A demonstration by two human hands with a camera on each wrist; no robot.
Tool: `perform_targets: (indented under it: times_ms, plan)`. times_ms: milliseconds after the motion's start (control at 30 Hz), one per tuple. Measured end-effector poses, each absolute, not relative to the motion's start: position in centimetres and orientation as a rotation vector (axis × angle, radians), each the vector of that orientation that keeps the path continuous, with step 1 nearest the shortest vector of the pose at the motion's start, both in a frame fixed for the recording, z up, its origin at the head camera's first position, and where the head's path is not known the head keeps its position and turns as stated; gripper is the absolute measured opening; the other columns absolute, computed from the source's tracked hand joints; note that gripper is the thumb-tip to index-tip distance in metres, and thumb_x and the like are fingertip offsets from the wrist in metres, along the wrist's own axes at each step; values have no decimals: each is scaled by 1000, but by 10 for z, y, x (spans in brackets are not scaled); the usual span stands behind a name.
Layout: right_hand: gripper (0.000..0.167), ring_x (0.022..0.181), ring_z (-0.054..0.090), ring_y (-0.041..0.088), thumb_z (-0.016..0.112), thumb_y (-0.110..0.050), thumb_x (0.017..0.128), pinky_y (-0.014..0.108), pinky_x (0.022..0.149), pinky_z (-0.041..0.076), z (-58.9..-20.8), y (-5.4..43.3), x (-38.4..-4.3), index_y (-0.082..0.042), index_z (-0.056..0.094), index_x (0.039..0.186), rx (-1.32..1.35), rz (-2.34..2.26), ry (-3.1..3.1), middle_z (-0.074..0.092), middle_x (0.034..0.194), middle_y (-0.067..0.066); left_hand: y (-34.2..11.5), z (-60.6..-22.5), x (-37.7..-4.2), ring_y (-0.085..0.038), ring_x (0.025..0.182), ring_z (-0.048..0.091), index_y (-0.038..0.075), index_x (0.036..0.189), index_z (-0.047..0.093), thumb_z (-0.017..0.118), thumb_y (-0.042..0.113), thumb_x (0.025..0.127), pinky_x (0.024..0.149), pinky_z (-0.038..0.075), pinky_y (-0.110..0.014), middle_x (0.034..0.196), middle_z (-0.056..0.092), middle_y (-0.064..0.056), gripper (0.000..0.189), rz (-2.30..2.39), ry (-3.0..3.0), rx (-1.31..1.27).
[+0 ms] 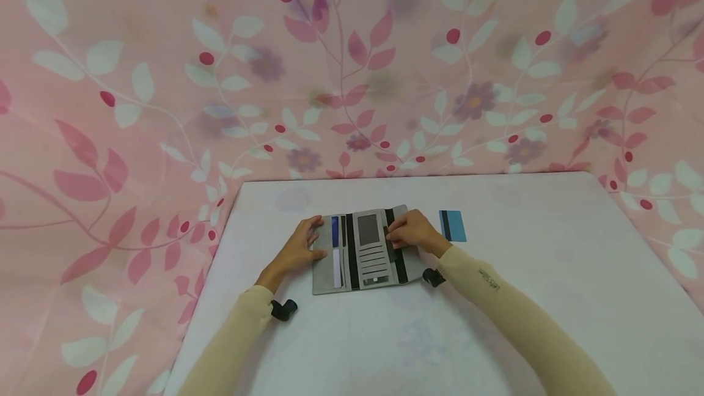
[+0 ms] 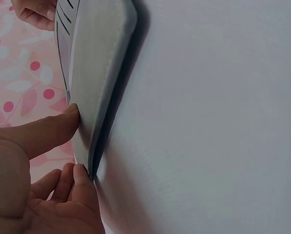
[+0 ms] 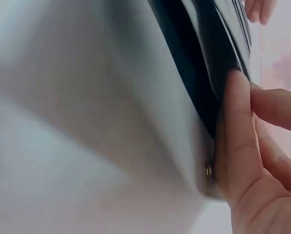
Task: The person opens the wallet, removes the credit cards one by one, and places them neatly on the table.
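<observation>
A grey wallet (image 1: 324,271) lies spread open on the white table, its inside facing up. It has dark bands, a clear window (image 1: 368,229), card slots, and blue and white cards (image 1: 335,231) in the left pocket. My left hand (image 1: 297,248) holds the left panel; in the left wrist view the thumb (image 2: 62,127) presses on its face and the fingers meet its edge. Over the right part, my right hand (image 1: 412,230) pinches the edge of an inner flap (image 3: 216,53) between thumb and index finger. A metal snap (image 3: 208,169) shows near that hand.
A blue card (image 1: 456,226) with a black stripe lies on the table (image 1: 528,322), right of the wallet. Pink floral cloth (image 1: 352,78) hangs behind and beside the table. A small black device (image 1: 284,310) sits at the left wrist, another (image 1: 433,277) at the right.
</observation>
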State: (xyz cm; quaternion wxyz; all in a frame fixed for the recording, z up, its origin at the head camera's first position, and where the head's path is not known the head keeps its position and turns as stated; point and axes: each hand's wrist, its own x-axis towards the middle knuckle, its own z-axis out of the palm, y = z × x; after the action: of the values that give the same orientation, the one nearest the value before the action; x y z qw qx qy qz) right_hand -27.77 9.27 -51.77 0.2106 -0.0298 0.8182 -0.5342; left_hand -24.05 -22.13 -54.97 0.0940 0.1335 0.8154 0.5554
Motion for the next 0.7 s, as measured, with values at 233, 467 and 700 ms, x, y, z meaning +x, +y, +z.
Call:
perform_targets:
  times_ms: [233,467,700]
  plan:
    - [19,67,69,21,72,-1,85,33,68,63,-509,113,-279,8,69,101,-56,-1475,2302,67,91,16,-219,-545,-240,-34,142,26,-4,151,21,72,-21,72,116,32,-36,148,27,-23,95,1628,2424,390]
    - [23,75,69,22,70,-4,87,36,73,63,-499,136,-280,9,68,106,-7,-1539,2336,69,95,18,-221,-548,-243,-32,142,27,-2,151,22,74,-19,72,114,34,-34,148,28,-20,96,1603,2449,391]
    - [31,80,69,19,66,-9,92,32,77,62,-493,175,-285,10,64,116,8,-1580,2354,68,106,21,-222,-550,-242,-32,142,27,-3,151,21,74,-20,72,114,34,-33,149,28,-21,96,1603,2439,379]
